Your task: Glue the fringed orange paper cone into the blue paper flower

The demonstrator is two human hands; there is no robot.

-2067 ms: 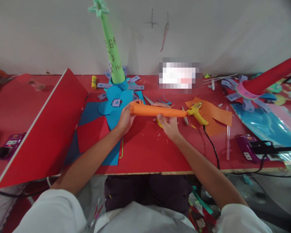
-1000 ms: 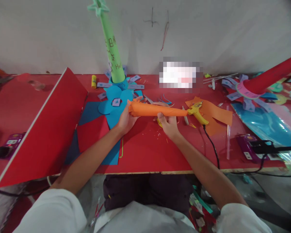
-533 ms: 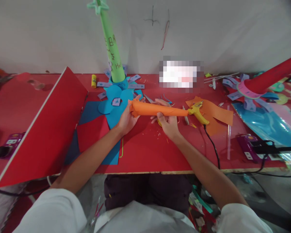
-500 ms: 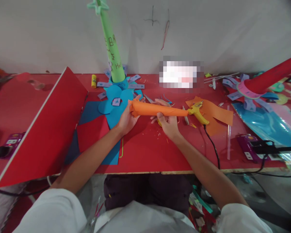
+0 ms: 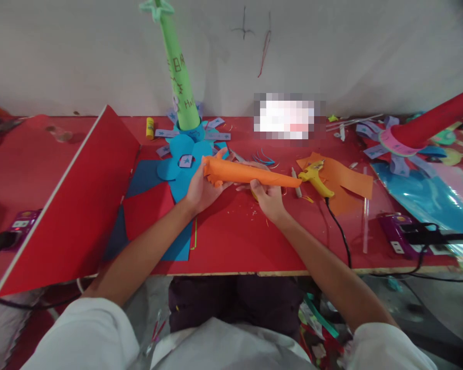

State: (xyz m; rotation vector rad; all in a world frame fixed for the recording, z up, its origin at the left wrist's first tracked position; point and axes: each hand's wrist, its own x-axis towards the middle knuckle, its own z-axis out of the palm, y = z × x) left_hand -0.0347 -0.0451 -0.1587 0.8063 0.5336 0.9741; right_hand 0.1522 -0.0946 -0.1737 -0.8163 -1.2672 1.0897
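Your left hand (image 5: 202, 189) curls loosely around the orange paper cone (image 5: 239, 172) at its wide left end; your right hand (image 5: 270, 199) grips mid-length.

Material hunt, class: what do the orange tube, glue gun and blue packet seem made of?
Orange tube: matte paper or thin card; its left end curls in tabs.
Glue gun: probably smooth hard plastic, from its moulded-looking curves.
Blue packet: likely glossy plastic film, by its bright glare.

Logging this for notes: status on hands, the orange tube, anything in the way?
Left hand at wide end, right hand on middle. Orange tube held crosswise, narrow end rightward. Glue gun near that end, possibly obstructing; contact unclear.
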